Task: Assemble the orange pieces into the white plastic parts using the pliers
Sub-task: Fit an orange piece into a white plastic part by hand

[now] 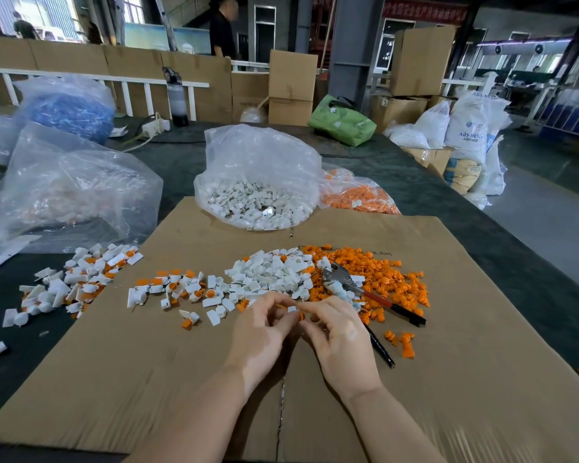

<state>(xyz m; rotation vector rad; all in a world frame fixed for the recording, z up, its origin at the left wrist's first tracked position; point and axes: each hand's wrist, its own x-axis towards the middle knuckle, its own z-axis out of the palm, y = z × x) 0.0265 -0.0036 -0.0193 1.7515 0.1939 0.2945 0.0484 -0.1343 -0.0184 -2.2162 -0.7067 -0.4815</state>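
My left hand (264, 332) and my right hand (338, 335) meet over the cardboard sheet (147, 379). Between their fingertips they pinch a small white plastic part (292, 309), with an orange piece (302, 316) just below it. The pliers (358, 289) lie untouched just beyond my right hand, metal jaws pointing away and red-black handles toward the right. A pile of white parts (274, 272) lies ahead, and a heap of orange pieces (388, 279) spreads to its right. Assembled white-and-orange parts (181, 289) lie scattered at the left.
An open clear bag of white parts (258, 202) stands beyond the cardboard, with a bag of orange pieces (358, 195) on its right. More assembled parts (74, 279) lie off the cardboard's left edge. Large clear bags (64, 188) sit at the left.
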